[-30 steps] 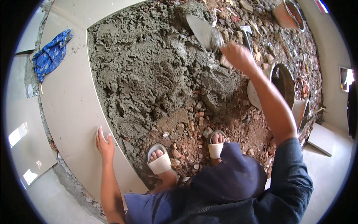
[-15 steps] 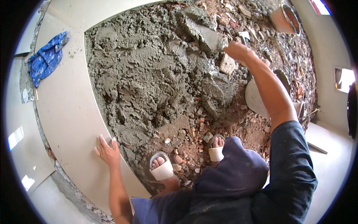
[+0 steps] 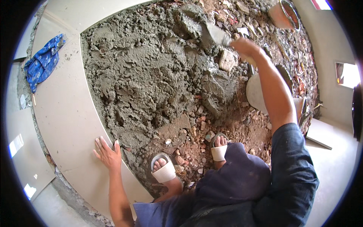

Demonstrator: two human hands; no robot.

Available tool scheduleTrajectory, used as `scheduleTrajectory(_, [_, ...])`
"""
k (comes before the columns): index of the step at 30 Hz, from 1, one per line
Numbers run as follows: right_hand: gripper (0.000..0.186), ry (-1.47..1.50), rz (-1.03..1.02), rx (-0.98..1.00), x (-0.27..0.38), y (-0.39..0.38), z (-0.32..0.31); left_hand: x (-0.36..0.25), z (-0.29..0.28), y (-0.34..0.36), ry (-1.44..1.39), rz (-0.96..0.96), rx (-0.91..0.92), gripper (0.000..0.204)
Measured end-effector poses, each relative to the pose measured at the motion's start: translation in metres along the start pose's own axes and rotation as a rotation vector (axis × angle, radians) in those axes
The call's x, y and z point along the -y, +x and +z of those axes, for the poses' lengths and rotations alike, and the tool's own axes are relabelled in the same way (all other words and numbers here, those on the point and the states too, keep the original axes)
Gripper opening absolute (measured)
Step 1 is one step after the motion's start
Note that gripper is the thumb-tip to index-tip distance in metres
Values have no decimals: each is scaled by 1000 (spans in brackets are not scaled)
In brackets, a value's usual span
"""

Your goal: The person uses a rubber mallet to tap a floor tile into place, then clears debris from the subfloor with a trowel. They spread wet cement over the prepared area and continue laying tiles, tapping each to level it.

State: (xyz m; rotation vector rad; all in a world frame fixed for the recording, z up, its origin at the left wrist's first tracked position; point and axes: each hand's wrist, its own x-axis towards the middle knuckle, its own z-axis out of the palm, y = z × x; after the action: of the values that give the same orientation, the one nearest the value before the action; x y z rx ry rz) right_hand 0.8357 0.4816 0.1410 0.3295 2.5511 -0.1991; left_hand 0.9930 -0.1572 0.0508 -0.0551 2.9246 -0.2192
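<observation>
My right hand (image 3: 245,47) is closed round the handle of a trowel (image 3: 218,35), out at the far right. The trowel's grey blade lies at the edge of the wet mortar (image 3: 140,75), beside a mound of it. Just below the blade sits a pale stone (image 3: 227,60). Fingers spread, my left hand (image 3: 109,153) rests flat on a large cream tile (image 3: 72,113), close to the edge that borders the mortar. The trowel's handle is mostly hidden by my fingers.
A crumpled blue cloth (image 3: 44,62) lies on the tiles at left. Rubble (image 3: 280,49) covers the ground at right, with an orange bucket (image 3: 281,17) at the back. A pale round container (image 3: 256,92) is partly behind my right forearm. My sandalled feet stand on broken bits of brick.
The trowel's blade has turned and looks narrower, and my right hand has shifted slightly. My left hand stays on the tile. The whole view has moved a little.
</observation>
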Motion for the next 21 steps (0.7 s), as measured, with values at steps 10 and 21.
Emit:
scheduleTrajectory(10, [48,499,204,-53,-7,-139,91,-2,0,2,1,-7,29,83])
scheduleTrajectory(21, [29,318,-169,286,132,49,20,-9,-32,11,-39,-39,233,83])
